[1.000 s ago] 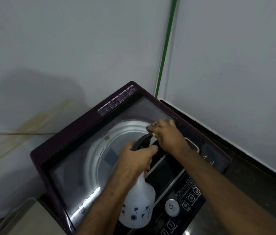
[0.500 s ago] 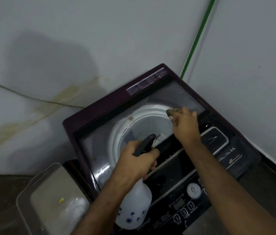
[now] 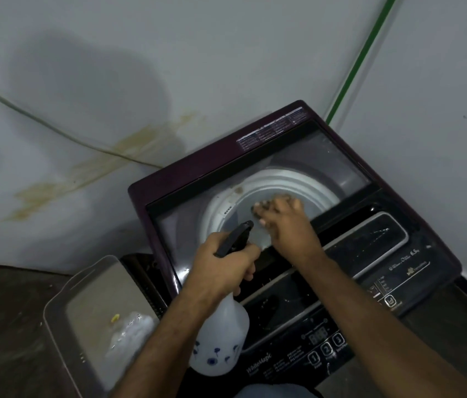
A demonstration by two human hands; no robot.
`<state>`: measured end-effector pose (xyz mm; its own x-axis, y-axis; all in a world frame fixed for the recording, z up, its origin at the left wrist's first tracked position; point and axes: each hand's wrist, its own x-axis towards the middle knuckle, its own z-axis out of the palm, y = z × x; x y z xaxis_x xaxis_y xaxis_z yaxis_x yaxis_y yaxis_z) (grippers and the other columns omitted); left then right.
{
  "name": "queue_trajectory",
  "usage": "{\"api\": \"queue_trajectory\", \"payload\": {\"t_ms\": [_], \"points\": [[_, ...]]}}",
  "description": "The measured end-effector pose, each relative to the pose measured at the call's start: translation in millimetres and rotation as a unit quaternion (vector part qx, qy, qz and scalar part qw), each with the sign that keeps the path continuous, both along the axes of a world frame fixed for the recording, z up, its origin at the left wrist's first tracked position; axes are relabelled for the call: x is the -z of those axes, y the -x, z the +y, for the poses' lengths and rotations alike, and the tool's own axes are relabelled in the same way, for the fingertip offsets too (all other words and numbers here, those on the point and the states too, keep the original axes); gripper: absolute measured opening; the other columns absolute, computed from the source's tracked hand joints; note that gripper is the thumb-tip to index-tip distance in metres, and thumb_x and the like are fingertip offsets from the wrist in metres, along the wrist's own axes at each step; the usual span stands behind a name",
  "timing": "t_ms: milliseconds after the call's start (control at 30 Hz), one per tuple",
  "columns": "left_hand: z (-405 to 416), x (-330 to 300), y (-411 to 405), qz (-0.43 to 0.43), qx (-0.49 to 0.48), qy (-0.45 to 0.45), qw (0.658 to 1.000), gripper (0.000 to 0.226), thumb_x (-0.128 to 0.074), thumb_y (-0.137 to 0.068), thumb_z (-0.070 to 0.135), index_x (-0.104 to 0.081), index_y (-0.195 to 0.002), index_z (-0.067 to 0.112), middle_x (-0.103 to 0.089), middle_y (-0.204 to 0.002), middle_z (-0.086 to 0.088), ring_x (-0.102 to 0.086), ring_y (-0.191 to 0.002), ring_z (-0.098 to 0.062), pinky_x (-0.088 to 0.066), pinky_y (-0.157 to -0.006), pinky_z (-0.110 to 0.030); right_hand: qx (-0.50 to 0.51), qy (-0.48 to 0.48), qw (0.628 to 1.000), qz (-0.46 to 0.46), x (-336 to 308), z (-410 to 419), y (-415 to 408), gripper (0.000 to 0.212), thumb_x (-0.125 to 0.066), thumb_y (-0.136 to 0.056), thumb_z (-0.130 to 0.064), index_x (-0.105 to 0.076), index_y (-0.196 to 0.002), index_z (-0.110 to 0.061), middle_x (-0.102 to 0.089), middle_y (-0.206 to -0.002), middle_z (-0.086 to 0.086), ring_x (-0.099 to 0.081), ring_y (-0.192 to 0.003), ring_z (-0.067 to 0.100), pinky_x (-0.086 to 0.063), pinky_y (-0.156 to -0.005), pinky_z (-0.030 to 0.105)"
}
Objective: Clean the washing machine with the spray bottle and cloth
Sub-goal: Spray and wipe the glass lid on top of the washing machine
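A dark purple top-loading washing machine (image 3: 197, 168) stands in a corner, its glass lid (image 3: 327, 156) down over the white drum. My left hand (image 3: 223, 271) grips the black trigger head of a white spray bottle (image 3: 220, 340) with blue flowers, held over the lid's front edge. My right hand (image 3: 286, 228) presses a small dark cloth (image 3: 265, 207) onto the middle of the glass. The cloth is blurred and mostly hidden under my fingers.
The black control panel (image 3: 321, 346) runs along the machine's near side. A grey plastic tub (image 3: 63, 297) holding a clear bag sits on the floor at the left. A green pipe (image 3: 361, 58) and a cable (image 3: 54, 127) run along the stained walls.
My right hand has slid the cloth leftward over the glass, from the lid's right side to its middle. My left hand keeps its hold on the bottle. The view has shifted to the left.
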<state>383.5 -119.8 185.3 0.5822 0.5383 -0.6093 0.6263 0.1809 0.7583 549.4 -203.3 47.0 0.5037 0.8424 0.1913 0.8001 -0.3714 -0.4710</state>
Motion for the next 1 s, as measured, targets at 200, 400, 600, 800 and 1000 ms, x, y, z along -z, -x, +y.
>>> {"api": "queue_trajectory", "payload": {"t_ms": [200, 400, 600, 800, 1000], "points": [[17.6, 4.0, 33.7, -0.002, -0.052, 0.016, 0.999, 0.014, -0.066, -0.09, 0.01, -0.069, -0.076, 0.007, -0.073, -0.071, -0.011, -0.068, -0.064, -0.019, -0.041, -0.046, -0.028, 0.091, -0.001, 0.994, 0.052, -5.8, 1.1, -17.1, 0.03, -0.059, -0.099, -0.013, -0.073, -0.125, -0.021, -0.06, -0.111, 0.004, -0.041, -0.101, 0.024, -0.043, -0.088, 0.036], [37.6, 0.0, 65.1, -0.034, -0.089, 0.036, 0.995, 0.022, -0.066, -0.094, 0.008, -0.072, -0.087, -0.012, -0.077, -0.082, -0.024, -0.07, -0.063, -0.025, -0.038, -0.045, -0.029, -0.065, 0.015, 0.996, 0.06, -17.2, 45.0, 57.0, 0.031, -0.065, -0.098, -0.019, -0.07, -0.129, -0.022, -0.056, -0.114, 0.003, -0.04, -0.108, 0.025, -0.042, -0.089, 0.033], [49.3, 1.9, 89.5, -0.04, -0.126, 0.03, 0.991, 0.02, -0.066, -0.096, 0.008, -0.074, -0.081, -0.003, -0.077, -0.079, -0.022, -0.071, -0.064, -0.028, -0.038, -0.045, -0.029, 0.009, 0.016, 0.996, 0.088, -14.0, 18.4, 52.1, 0.031, -0.063, -0.1, -0.021, -0.07, -0.13, -0.022, -0.056, -0.112, 0.001, -0.035, -0.102, 0.016, -0.043, -0.088, 0.033], [43.6, 0.8, 100.3, -0.039, -0.127, 0.04, 0.99, 0.019, -0.066, -0.096, 0.008, -0.074, -0.082, -0.002, -0.077, -0.08, -0.024, -0.071, -0.065, -0.028, -0.038, -0.045, -0.029, -0.088, 0.017, 0.994, 0.061, -18.2, 51.7, 101.1, 0.033, -0.062, -0.097, -0.016, -0.07, -0.129, -0.019, -0.057, -0.117, 0.003, -0.04, -0.112, 0.023, -0.046, -0.092, 0.033], [50.6, 5.3, 115.7, -0.034, -0.136, 0.037, 0.989, 0.017, -0.066, -0.096, 0.009, -0.072, -0.082, -0.001, -0.076, -0.078, -0.021, -0.071, -0.065, -0.028, -0.039, -0.042, -0.027, -0.028, 0.007, 0.996, 0.079, -17.0, 24.7, 79.5, 0.035, -0.067, -0.094, -0.016, -0.071, -0.128, -0.02, -0.058, -0.109, 0.003, -0.042, -0.103, 0.024, -0.049, -0.086, 0.042]]}}
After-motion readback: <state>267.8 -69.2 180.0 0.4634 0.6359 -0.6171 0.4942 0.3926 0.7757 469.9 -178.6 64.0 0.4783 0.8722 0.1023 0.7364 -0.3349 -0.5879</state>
